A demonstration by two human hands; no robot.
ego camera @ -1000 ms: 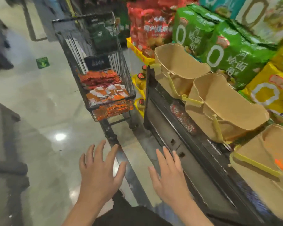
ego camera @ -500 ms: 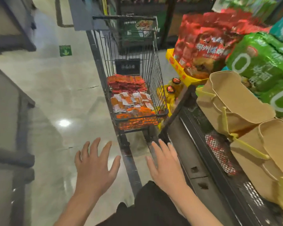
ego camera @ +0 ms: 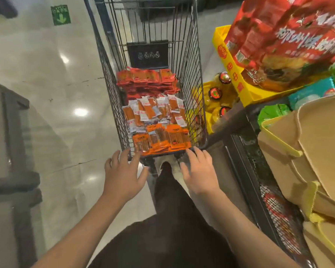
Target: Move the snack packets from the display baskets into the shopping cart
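Snack packets (ego camera: 155, 113) lay in three bands on the floor of the shopping cart (ego camera: 195, 78): red ones at the far end, white-and-orange ones in the middle, orange ones nearest to you. Your left hand (ego camera: 122, 175) was held over the near left corner of the cart, its grip wide, fingers spread and straight, holding nothing; the fingertips reached the near rim, though contact with the wire could not be judged. Your right hand (ego camera: 199, 171) was held at the near right corner, likewise wide and holding nothing, its fingertips just beside the orange packets. The nearest packets thus lay just beyond both sets of fingertips, between your two hands. Your dark trouser leg (ego camera: 170, 209) and a pale shoe (ego camera: 162, 161) showed between the forearms, below the cart's near end. To your right stood the display baskets (ego camera: 306, 151), tan with yellow trim, on a dark wire rack (ego camera: 259, 180). Beyond them lay large red bags (ego camera: 286, 41) in a yellow tray (ego camera: 232, 72), with bottles (ego camera: 215, 93) below. A green arrow sign (ego camera: 60, 14) marked the glossy floor (ego camera: 52, 84).
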